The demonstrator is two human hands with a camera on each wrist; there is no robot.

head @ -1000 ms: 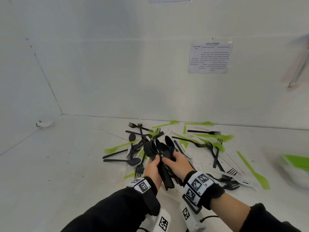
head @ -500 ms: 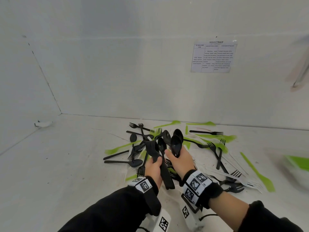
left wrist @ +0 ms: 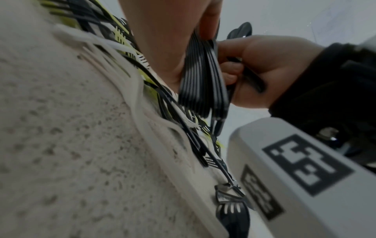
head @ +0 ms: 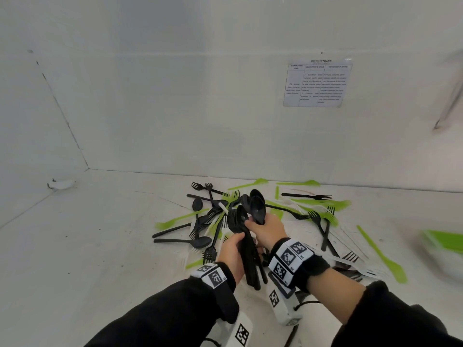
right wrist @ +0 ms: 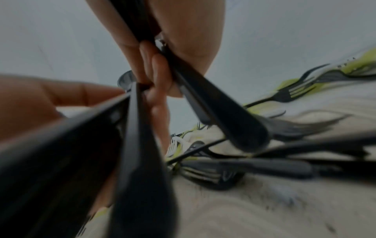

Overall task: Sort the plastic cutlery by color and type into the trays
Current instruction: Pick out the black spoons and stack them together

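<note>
My left hand grips a thick bundle of black spoons by the handles, bowls pointing away from me. Right beside it, my right hand holds a few more black spoons with their bowls up, touching the bundle. In the left wrist view the stacked black handles run between my left palm and the right hand. In the right wrist view my right fingers curl round a black handle. Both hands hover over the mixed pile of cutlery.
Black forks, a black spoon, green knives and white pieces lie scattered on the white table. A blurred white tray with green cutlery sits at the right edge. A wall with a paper sheet stands behind.
My right hand has lifted its few spoons bowl-up and brought them against the bundle in my left hand. Both hands have risen slightly over the pile.
</note>
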